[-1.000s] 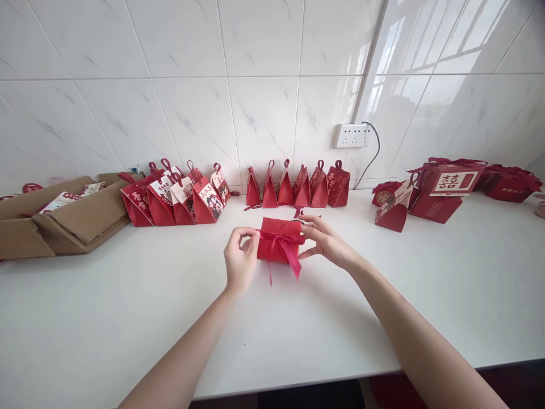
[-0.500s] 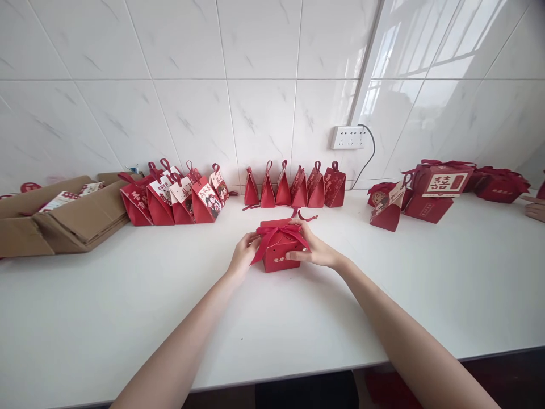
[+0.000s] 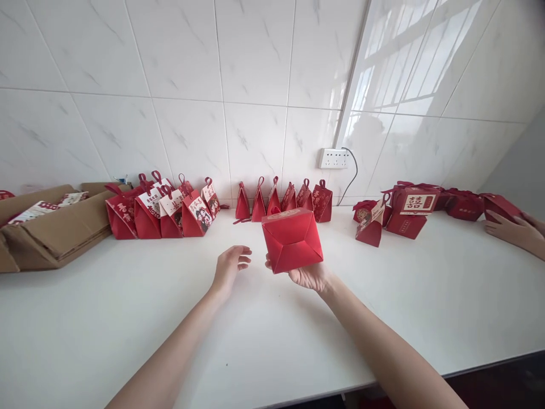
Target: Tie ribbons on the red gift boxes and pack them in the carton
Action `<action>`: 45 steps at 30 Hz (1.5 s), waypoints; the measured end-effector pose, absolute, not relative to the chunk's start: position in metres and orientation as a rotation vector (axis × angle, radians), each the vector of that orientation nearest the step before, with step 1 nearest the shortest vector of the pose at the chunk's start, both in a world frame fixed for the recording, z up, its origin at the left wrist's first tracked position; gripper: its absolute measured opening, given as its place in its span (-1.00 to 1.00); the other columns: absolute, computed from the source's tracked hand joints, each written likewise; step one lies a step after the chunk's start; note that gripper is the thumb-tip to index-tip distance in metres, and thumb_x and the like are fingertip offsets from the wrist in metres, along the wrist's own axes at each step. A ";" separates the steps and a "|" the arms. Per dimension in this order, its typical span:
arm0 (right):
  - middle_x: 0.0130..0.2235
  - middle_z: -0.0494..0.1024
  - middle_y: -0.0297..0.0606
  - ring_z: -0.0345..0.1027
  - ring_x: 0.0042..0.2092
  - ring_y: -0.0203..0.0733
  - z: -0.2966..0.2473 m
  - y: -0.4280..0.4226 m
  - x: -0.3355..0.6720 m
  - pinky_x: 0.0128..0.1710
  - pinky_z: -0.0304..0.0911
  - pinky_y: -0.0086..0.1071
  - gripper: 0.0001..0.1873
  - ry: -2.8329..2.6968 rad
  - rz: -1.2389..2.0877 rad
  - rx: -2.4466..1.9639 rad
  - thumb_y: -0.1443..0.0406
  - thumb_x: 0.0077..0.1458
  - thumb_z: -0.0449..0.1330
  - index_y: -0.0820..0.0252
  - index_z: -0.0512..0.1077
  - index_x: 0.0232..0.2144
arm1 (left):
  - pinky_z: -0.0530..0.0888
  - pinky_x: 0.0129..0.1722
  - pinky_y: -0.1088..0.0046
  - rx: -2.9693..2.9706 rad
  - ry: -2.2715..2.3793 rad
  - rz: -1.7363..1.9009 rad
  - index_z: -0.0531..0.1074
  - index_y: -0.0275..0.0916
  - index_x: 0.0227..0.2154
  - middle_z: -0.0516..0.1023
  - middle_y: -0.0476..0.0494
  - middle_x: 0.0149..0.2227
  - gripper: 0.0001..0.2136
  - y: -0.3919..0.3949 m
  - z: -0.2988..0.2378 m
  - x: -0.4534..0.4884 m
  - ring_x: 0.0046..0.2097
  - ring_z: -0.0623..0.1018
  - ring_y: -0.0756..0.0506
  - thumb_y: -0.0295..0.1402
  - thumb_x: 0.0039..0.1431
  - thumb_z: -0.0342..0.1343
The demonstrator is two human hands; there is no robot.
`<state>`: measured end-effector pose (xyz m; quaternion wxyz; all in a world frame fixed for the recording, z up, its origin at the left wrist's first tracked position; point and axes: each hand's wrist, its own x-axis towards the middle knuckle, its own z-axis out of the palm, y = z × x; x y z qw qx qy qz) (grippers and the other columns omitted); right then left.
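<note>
White table (image 3: 255, 346); red box (image 3: 293, 245) in half-hidden right hand (image 3: 313, 277); left hand (image 3: 230, 266) loosely spread.

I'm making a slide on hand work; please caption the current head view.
The right hand holds a red box, its folded face toward the camera; the left hand hovers beside it.

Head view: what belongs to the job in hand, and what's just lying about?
In hand:
red box, held up in the right hand
left hand, empty, beside it

Apparently just lying about:
tagged boxes and cardboard box, left
peaked boxes by the wall
more boxes, right
</note>
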<state>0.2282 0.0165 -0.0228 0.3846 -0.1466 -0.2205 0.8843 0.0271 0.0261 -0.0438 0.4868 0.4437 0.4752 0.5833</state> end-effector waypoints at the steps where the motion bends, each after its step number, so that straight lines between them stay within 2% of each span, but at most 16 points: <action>1: -0.15 0.43 -0.12 0.39 -0.22 -0.25 -0.023 0.016 0.227 -0.44 0.41 -0.50 -0.34 -0.571 2.266 -0.367 -0.16 0.16 -0.27 0.21 0.24 -0.07 | 0.40 -0.41 0.45 1.097 1.158 1.404 0.46 -0.30 -0.51 0.53 -0.15 -0.39 -0.72 0.026 -0.045 0.028 -0.44 0.47 -0.03 -0.14 -0.13 0.12; 8: -0.14 0.45 -0.08 0.41 -0.15 -0.15 -0.021 0.013 0.230 -0.46 0.40 -0.50 -0.27 -0.910 2.210 -0.376 -0.23 0.06 -0.20 0.24 0.24 -0.08 | 0.40 -0.40 0.45 1.229 1.199 1.317 0.46 -0.29 -0.48 0.54 -0.14 -0.38 -0.73 0.028 -0.052 0.026 -0.43 0.47 -0.03 -0.16 -0.07 0.06; 10: -0.10 0.44 -0.06 0.41 -0.13 -0.07 -0.018 0.008 0.234 -0.45 0.42 -0.36 -0.19 -1.138 2.091 -0.434 -0.30 -0.02 -0.21 0.21 0.23 -0.06 | 0.39 -0.41 0.46 1.268 1.220 1.296 0.45 -0.29 -0.49 0.54 -0.13 -0.39 -0.74 0.028 -0.053 0.027 -0.43 0.47 -0.03 -0.18 -0.06 0.04; 13: 0.00 0.40 -0.05 0.35 -0.01 0.07 -0.015 -0.007 0.245 -0.27 0.41 -0.06 -0.09 -1.458 1.795 -0.528 -0.38 -0.13 -0.19 0.13 0.20 0.01 | 0.39 -0.42 0.45 1.348 1.258 1.243 0.45 -0.29 -0.50 0.54 -0.13 -0.39 -0.76 0.026 -0.052 0.028 -0.43 0.47 -0.04 -0.21 -0.05 0.01; 15: 0.03 0.38 -0.06 0.29 0.06 0.14 -0.010 -0.025 0.256 -0.15 0.35 0.03 -0.03 -1.515 1.679 -0.565 -0.40 -0.22 -0.06 0.10 0.20 0.05 | 0.38 -0.42 0.45 1.420 1.278 1.200 0.45 -0.28 -0.52 0.55 -0.12 -0.40 -0.76 0.025 -0.051 0.029 -0.43 0.47 -0.05 -0.21 -0.06 0.01; 17: 0.05 0.36 -0.05 0.27 0.08 0.17 -0.001 -0.050 0.273 -0.09 0.32 0.02 -0.02 -1.542 1.599 -0.620 -0.32 -0.28 0.14 0.10 0.18 0.08 | 0.38 -0.41 0.44 1.506 1.291 1.161 0.45 -0.26 -0.55 0.54 -0.09 -0.45 -0.76 0.022 -0.048 0.029 -0.42 0.47 -0.07 -0.19 -0.08 0.02; 19: 0.09 0.30 -0.03 0.26 0.09 0.15 0.011 -0.083 0.295 -0.05 0.31 -0.01 -0.04 -1.688 1.253 -0.775 -0.15 -0.24 0.30 0.08 0.10 0.14 | 0.38 -0.40 0.43 1.595 1.295 1.128 0.44 -0.24 -0.58 0.51 -0.07 -0.51 -0.76 0.018 -0.045 0.031 -0.43 0.45 -0.08 -0.17 -0.10 0.03; 21: 0.13 0.21 0.01 0.23 0.10 0.13 0.025 -0.122 0.321 -0.03 0.30 -0.02 -0.03 -1.864 0.611 -1.006 0.04 -0.17 0.37 0.05 -0.01 0.20 | 0.38 -0.39 0.43 1.677 1.284 1.101 0.43 -0.22 -0.59 0.50 -0.06 -0.51 -0.75 0.012 -0.040 0.037 -0.42 0.45 -0.09 -0.13 -0.10 0.03; 23: 0.14 0.15 0.06 0.23 0.09 0.14 0.035 -0.164 0.349 -0.09 0.34 -0.02 -0.06 -1.932 -0.011 -1.216 0.18 -0.09 0.35 0.02 -0.07 0.22 | 0.39 -0.41 0.43 1.787 1.275 1.071 0.44 -0.21 -0.55 0.52 -0.09 -0.45 -0.72 0.005 -0.034 0.053 -0.38 0.48 -0.11 -0.10 -0.06 0.01; 26: 0.11 0.15 0.10 0.31 -0.01 0.11 0.042 -0.222 0.387 -0.26 0.42 -0.09 -0.10 -1.887 -0.451 -1.434 0.26 -0.02 0.30 0.01 -0.12 0.24 | 0.41 -0.47 0.45 2.077 1.161 0.991 0.44 -0.19 -0.50 0.55 -0.10 -0.40 -0.69 -0.010 -0.022 0.101 -0.34 0.53 -0.13 -0.08 0.05 -0.05; 31: 0.12 0.14 0.11 0.29 0.02 0.11 0.038 -0.297 0.429 -0.27 0.44 -0.09 -0.13 -1.761 -0.655 -1.610 0.32 0.04 0.24 0.04 -0.17 0.26 | 0.48 -0.19 0.39 2.560 0.363 1.069 0.43 -0.22 -0.34 0.56 -0.11 -0.32 -0.80 -0.053 -0.005 0.229 -0.23 0.54 -0.09 -0.29 0.20 -0.08; 35: 0.14 0.09 0.08 0.21 0.10 0.12 0.040 -0.351 0.455 -0.23 0.46 -0.08 -0.12 -1.627 -0.776 -1.684 0.38 0.02 0.23 0.00 -0.16 0.26 | 0.36 0.05 0.30 2.715 -0.213 1.243 0.38 -0.28 -0.15 0.52 -0.21 -0.11 -0.79 -0.107 0.006 0.333 0.02 0.45 -0.13 -0.48 0.20 -0.08; 37: 0.16 0.05 0.05 0.12 0.16 0.14 0.046 -0.380 0.472 -0.23 0.46 -0.10 -0.08 -1.481 -0.838 -1.721 0.36 -0.01 0.27 -0.04 -0.17 0.26 | 0.28 0.10 0.24 2.766 -0.396 1.201 0.34 -0.28 -0.06 0.47 -0.25 0.01 -0.74 -0.140 0.009 0.375 0.14 0.37 -0.17 -0.46 0.20 -0.04; 40: 0.15 0.04 0.05 0.09 0.15 0.12 0.058 -0.425 0.507 -0.16 0.42 -0.07 0.08 -1.300 -0.996 -1.861 0.26 -0.09 0.36 -0.01 -0.26 0.27 | 0.17 0.14 0.13 2.807 -0.487 1.025 0.22 -0.26 0.10 0.40 -0.27 0.11 -0.56 -0.186 0.008 0.420 0.21 0.30 -0.23 -0.25 0.17 0.09; 42: 0.11 0.06 0.08 0.15 0.10 0.09 0.064 -0.451 0.532 -0.06 0.34 0.01 0.16 -1.246 -1.097 -2.047 0.21 -0.10 0.37 0.07 -0.37 0.28 | 0.14 0.14 0.07 2.803 -0.418 0.890 0.19 -0.25 0.12 0.42 -0.27 0.10 -0.45 -0.208 0.002 0.439 0.18 0.34 -0.25 -0.16 0.11 0.15; 45: 0.06 0.09 0.10 0.23 0.03 0.04 0.063 -0.480 0.565 0.03 0.24 0.02 0.12 -1.117 -1.071 -2.289 0.15 -0.06 0.34 0.19 -0.36 0.27 | 0.11 0.11 0.06 2.760 -0.268 0.812 0.31 -0.19 -0.01 0.52 -0.16 -0.05 -0.58 -0.226 -0.014 0.452 0.04 0.44 -0.23 -0.26 0.07 0.22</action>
